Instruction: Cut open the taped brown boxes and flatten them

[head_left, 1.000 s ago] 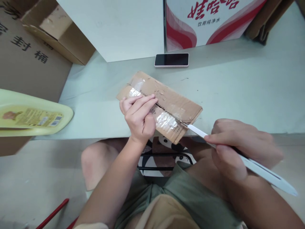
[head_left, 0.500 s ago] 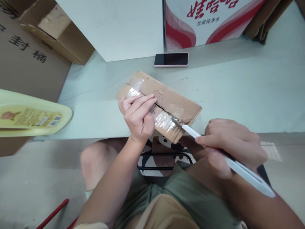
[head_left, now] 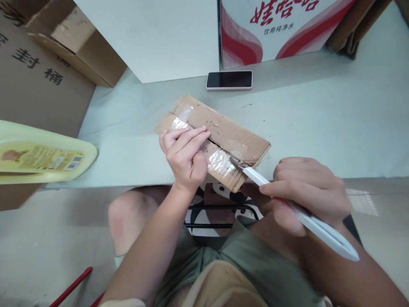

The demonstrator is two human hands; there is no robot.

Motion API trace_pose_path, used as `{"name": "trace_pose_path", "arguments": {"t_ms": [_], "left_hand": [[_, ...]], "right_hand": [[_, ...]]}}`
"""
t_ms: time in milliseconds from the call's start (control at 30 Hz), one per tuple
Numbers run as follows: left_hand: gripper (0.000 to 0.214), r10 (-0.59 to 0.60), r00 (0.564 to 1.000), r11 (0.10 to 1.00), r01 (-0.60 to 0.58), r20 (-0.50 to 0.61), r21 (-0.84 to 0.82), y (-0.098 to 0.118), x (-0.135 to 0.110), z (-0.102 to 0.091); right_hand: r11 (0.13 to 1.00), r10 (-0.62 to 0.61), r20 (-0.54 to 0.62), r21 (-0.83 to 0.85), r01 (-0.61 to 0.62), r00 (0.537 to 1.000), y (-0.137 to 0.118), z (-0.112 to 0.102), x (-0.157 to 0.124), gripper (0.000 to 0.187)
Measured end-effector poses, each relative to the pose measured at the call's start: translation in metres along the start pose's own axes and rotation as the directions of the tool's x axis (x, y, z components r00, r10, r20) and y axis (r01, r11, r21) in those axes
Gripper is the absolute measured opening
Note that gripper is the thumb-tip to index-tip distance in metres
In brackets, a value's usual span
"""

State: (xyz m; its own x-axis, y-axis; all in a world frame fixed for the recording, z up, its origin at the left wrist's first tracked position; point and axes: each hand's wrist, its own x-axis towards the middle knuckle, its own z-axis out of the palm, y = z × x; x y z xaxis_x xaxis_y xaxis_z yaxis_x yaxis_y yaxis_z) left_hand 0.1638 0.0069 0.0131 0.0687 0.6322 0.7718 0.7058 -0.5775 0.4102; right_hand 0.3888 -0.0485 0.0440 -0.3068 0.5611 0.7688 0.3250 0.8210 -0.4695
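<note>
A flat taped cardboard box (head_left: 223, 132) lies on the pale table (head_left: 319, 123), its near corner past the table's front edge. My left hand (head_left: 185, 157) presses down on the box's left half, fingers curled together over the tape. My right hand (head_left: 303, 192) is closed round a white utility knife (head_left: 306, 217). The knife's blade tip sits in the taped seam at the box's near right end.
A phone (head_left: 229, 79) lies face up behind the box. A red and white carton (head_left: 275, 30) and a white box (head_left: 153, 34) stand at the back. Brown cartons (head_left: 41, 64) are at the left, with a yellow bottle (head_left: 41, 153) lying there. My knees are under the table edge.
My right hand has moved left with the knife, so the blade has slid further into the taped seam. My left hand and the box have stayed put.
</note>
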Motion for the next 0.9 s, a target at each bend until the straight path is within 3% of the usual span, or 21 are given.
{"name": "trace_pose_path", "arguments": {"t_ms": [100, 267, 433, 633, 900], "left_hand": [[0.04, -0.005, 1.0, 1.0, 0.005, 0.005, 0.004, 0.001, 0.0, 0.0], [0.041, -0.007, 1.0, 0.999, 0.006, 0.027, 0.039, 0.001, 0.0, -0.001], [0.041, -0.023, 0.999, 1.0, 0.022, 0.037, 0.003, 0.0, 0.0, -0.002], [0.041, -0.088, 0.995, 0.996, 0.086, 0.054, 0.032, 0.001, 0.0, -0.001], [0.041, -0.067, 0.997, 0.997, 0.065, 0.049, 0.039, 0.001, -0.001, -0.001]], "right_hand": [[1.0, -0.017, 0.005, -0.007, 0.017, 1.0, 0.001, -0.004, 0.001, 0.017], [0.992, 0.105, 0.068, 0.061, -0.109, 0.992, 0.001, -0.012, 0.006, 0.02], [0.995, 0.025, 0.022, 0.095, -0.027, 0.999, 0.004, -0.004, 0.002, 0.018], [0.998, 0.036, 0.045, 0.054, -0.039, 0.998, 0.003, -0.004, 0.005, 0.02], [0.988, 0.051, 0.088, 0.139, -0.063, 0.995, 0.01, -0.009, 0.007, 0.023]]}}
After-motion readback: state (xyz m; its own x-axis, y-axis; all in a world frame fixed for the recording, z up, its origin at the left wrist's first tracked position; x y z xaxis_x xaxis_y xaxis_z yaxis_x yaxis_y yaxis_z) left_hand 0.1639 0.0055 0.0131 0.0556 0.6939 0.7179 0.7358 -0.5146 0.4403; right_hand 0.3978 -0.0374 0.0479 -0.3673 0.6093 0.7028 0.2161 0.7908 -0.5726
